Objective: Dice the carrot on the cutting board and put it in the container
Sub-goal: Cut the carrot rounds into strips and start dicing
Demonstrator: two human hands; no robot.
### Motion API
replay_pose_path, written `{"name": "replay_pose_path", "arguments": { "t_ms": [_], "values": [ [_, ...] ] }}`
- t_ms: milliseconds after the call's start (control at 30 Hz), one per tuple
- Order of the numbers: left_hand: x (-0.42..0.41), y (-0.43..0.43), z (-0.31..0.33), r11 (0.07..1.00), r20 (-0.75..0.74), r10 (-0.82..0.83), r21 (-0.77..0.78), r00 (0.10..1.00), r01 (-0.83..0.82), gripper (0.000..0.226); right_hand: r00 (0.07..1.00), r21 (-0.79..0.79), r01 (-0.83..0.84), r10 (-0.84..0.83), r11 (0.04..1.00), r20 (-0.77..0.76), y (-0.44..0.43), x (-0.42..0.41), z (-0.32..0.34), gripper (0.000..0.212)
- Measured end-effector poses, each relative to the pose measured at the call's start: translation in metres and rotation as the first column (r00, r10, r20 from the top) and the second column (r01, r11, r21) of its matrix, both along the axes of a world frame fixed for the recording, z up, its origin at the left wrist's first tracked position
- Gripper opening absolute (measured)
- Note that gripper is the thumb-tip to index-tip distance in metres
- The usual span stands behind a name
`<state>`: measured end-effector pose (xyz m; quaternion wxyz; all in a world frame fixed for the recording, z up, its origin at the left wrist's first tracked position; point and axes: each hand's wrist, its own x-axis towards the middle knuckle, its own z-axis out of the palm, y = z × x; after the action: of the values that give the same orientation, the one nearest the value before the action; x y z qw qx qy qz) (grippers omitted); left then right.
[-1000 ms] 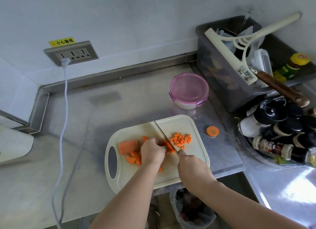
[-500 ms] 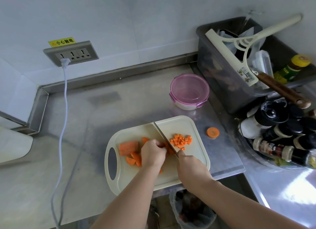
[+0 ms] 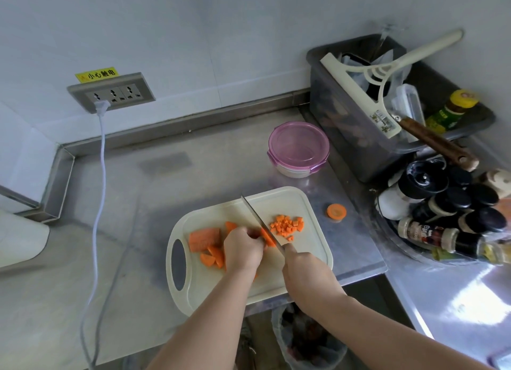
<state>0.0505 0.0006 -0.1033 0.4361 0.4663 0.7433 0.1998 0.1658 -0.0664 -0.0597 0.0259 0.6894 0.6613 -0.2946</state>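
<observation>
Head view: carrot piece [image 3: 267, 237] on cutting board [image 3: 290, 201] is pinched under the curled left hand [image 3: 243, 249]. Knife [image 3: 260, 223] is gripped by right hand [image 3: 304, 270], blade close beside the holding hand. A nick is judged possible if the piece rolls. Container [image 3: 298, 148], beyond the board, is lidded.

We're seeing the right hand [image 3: 304, 270] gripping a knife [image 3: 260, 220], its blade angling across the cutting board [image 3: 290, 201] and sitting on the carrot piece [image 3: 268, 237] that the left hand [image 3: 242, 249] is pinning down with curled fingers. Diced cubes [image 3: 287, 224] are lying just right of the blade, and a big chunk [image 3: 204, 238] is lying left of the left hand. The lidded pink container [image 3: 298, 148] is sitting on the worktop [image 3: 166, 192] behind the board, with a round carrot slice [image 3: 336, 211] lying beside the board's right edge.
</observation>
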Motion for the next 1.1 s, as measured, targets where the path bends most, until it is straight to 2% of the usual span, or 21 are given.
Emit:
{"name": "replay_pose_path", "arguments": {
  "t_ms": [267, 400, 533, 667, 800, 900, 1033, 1100],
  "values": [
    [-0.002, 0.001, -0.002, 1.0, 0.035, 0.004, -0.013, 0.999, -0.004, 0.008, 1.0, -0.046, 0.015, -0.015, 0.999, 0.003, 0.002, -0.002, 0.006, 0.029],
    [-0.002, 0.002, -0.003, 1.0, 0.025, 0.008, -0.017, 1.0, -0.007, 0.008, 0.999, -0.054, -0.015, 0.018, 0.998, 0.051, 0.002, -0.002, 0.002, 0.036],
    [-0.002, 0.002, -0.002, 1.0, 0.026, 0.007, -0.015, 1.0, -0.007, 0.008, 1.0, -0.045, -0.004, 0.005, 0.999, 0.029, 0.002, 0.0, 0.005, 0.031],
    [-0.002, 0.003, -0.005, 1.0, 0.019, -0.005, -0.031, 1.0, 0.006, 0.008, 0.99, -0.064, -0.071, 0.078, 0.995, 0.116, 0.004, -0.001, 0.0, 0.038],
    [-0.002, 0.003, -0.008, 0.999, 0.006, -0.007, -0.032, 1.0, 0.008, 0.009, 0.991, -0.099, -0.065, 0.076, 0.993, 0.108, 0.008, -0.002, -0.003, 0.039],
    [-0.002, 0.002, -0.005, 0.999, -0.012, -0.004, -0.033, 1.0, 0.004, 0.004, 0.997, -0.11, -0.02, 0.028, 0.994, 0.075, 0.011, -0.002, -0.004, 0.031],
    [-0.002, 0.002, 0.0, 1.0, -0.022, -0.003, -0.019, 1.0, 0.002, 0.005, 0.991, -0.129, -0.033, 0.05, 0.991, 0.127, 0.012, -0.005, -0.012, 0.043],
    [-0.001, 0.001, 0.003, 1.0, -0.015, 0.002, -0.01, 1.0, -0.002, 0.007, 0.996, -0.122, -0.002, 0.013, 0.993, 0.086, 0.015, -0.003, -0.015, 0.035]
  ]
}}
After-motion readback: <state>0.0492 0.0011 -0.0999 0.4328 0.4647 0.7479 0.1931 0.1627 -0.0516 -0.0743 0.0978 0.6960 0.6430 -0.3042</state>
